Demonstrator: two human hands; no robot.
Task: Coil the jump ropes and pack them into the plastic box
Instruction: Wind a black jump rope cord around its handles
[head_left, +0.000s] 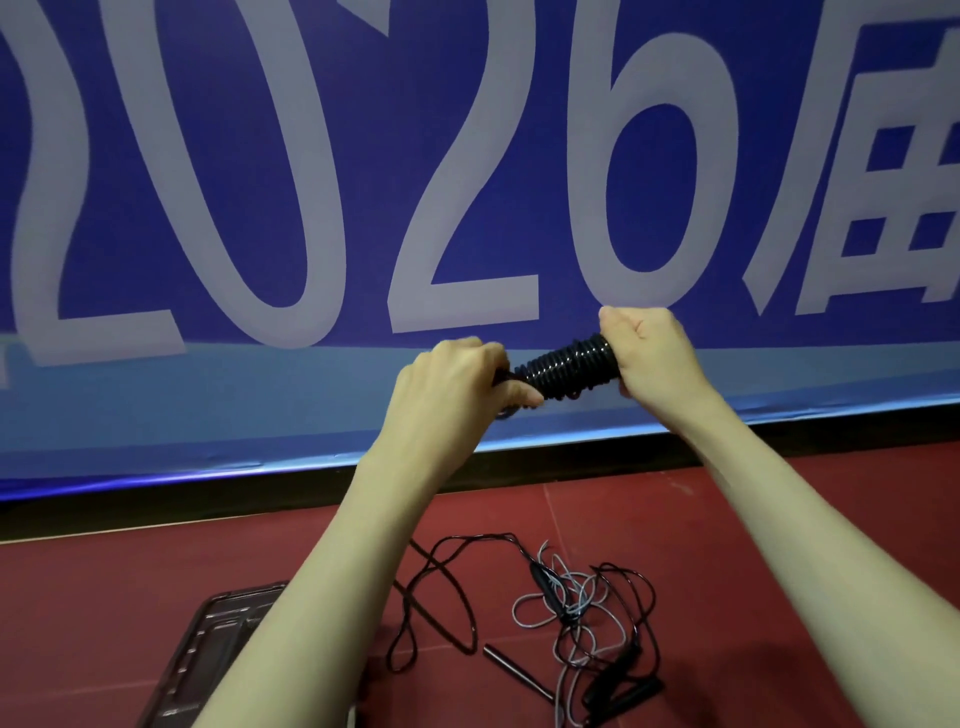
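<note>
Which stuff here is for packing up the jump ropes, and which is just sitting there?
For the job: coiled black rope, gripped by left hand and right hand; tangled ropes on the floor; plastic box.

Just there: blue banner; red floor.

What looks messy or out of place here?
The loose ropes lie tangled on the red floor, black and grey cords crossing, outside the box. The coiled rope, held in both hands, looks neat.

coiled rope: glossy black plastic
box: dark, shiny plastic
floor: matt red, smooth
banner: smooth blue sheet, slight sheen
</note>
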